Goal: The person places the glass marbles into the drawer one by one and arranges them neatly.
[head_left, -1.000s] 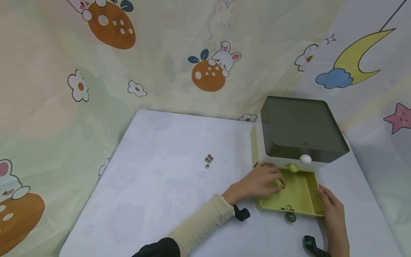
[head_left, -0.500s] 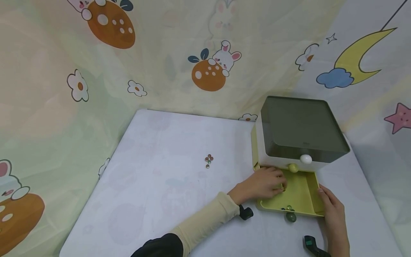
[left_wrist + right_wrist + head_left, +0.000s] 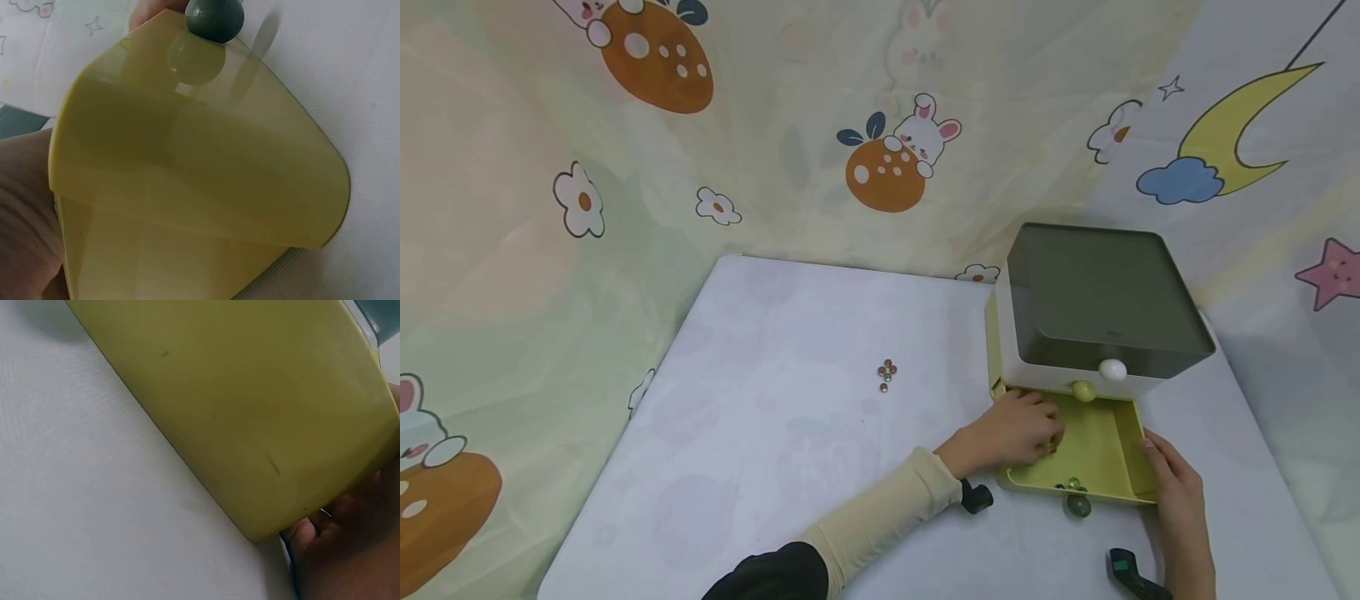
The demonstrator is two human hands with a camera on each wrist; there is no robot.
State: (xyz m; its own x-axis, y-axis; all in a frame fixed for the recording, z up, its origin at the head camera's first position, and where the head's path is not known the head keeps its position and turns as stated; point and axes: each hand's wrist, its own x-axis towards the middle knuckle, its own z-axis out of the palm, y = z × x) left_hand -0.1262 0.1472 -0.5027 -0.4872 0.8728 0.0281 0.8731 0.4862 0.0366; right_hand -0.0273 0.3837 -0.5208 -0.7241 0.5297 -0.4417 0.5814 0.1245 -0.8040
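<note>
My left hand (image 3: 1018,429) reaches over the left wall of the pulled-out yellow-green drawer (image 3: 1101,450), its curled fingers pinching a small amber marble (image 3: 1052,448) inside. Most of that marble is hidden by the fingers. Several small marbles (image 3: 1074,482) lie against the drawer's front wall, behind its round dark green knob (image 3: 1078,506). My right hand (image 3: 1180,492) grips the drawer's right side, thumb at the top of the wall. The left wrist view shows the drawer's outer front with the green knob (image 3: 214,17); the right wrist view, its outer surface and part of my right hand (image 3: 350,544).
Above the drawer stands the white cabinet with a dark see-through top (image 3: 1105,287), a white knob (image 3: 1112,370) and another yellow-green knob (image 3: 1083,391). A small cluster of marbles (image 3: 887,372) lies mid-table. A printed cloth (image 3: 790,133) hangs behind the white table (image 3: 760,400).
My left hand has shifted slightly down inside the drawer, and its fingertips with the amber marble have drawn a little toward the left wall. My right hand stays on the drawer's side.
</note>
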